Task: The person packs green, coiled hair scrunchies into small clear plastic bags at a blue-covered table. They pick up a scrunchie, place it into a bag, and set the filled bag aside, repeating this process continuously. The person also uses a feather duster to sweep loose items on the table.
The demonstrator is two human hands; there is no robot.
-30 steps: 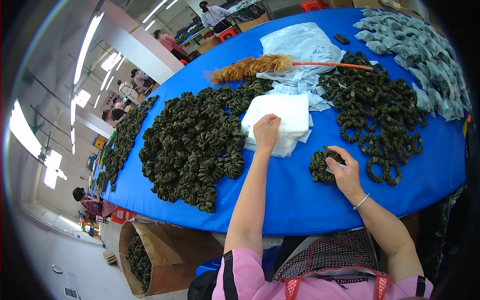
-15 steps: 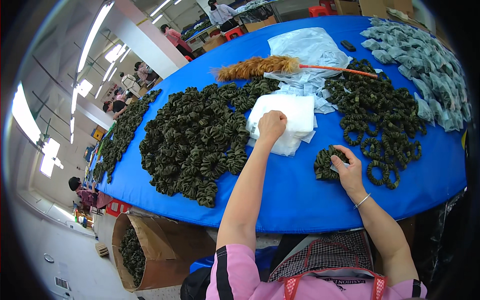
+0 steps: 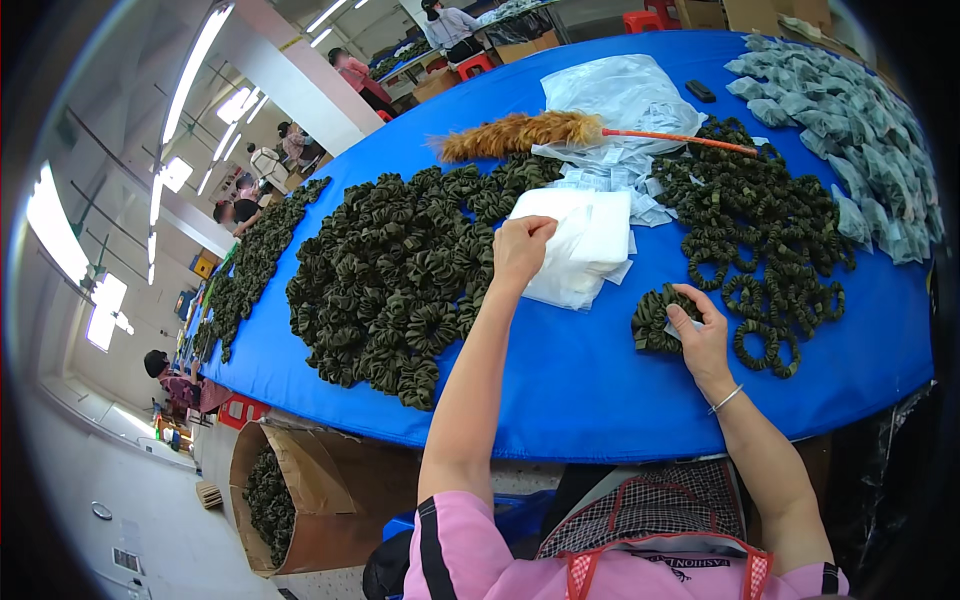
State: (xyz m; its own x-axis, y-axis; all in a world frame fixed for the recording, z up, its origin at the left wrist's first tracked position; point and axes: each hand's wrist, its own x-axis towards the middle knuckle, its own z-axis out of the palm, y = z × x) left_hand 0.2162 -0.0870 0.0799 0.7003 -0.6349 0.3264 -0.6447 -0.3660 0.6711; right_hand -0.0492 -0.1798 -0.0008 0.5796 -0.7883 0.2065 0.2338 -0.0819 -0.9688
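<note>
My left hand [image 3: 522, 250] is closed, its fingertips pinching the edge of a thin plastic bag at the top of a stack of white translucent bags [image 3: 600, 225]. The top bag looks creased and partly lifted toward that hand. My right hand [image 3: 703, 340] grips dark olive scrunchies [image 3: 656, 318] just above the blue table, a small white slip [image 3: 684, 328] under the thumb. Whether it holds one scrunchie or more, I cannot tell. A large heap of dark green scrunchies [image 3: 385, 280] lies left of the bags.
More gathered rings [image 3: 765, 230] spread at the right, beside a pile of filled bags [image 3: 840, 120]. A feather duster [image 3: 530, 135] lies across a large plastic bag [image 3: 610, 85] and small white slips. A carton of scrunchies [image 3: 320, 490] stands below the blue table [image 3: 560, 400]. Other people sit farther off.
My left hand has moved a little left and toward me, drawing at the top bag, which now looks creased. My right hand stays in place with the scrunchies.
</note>
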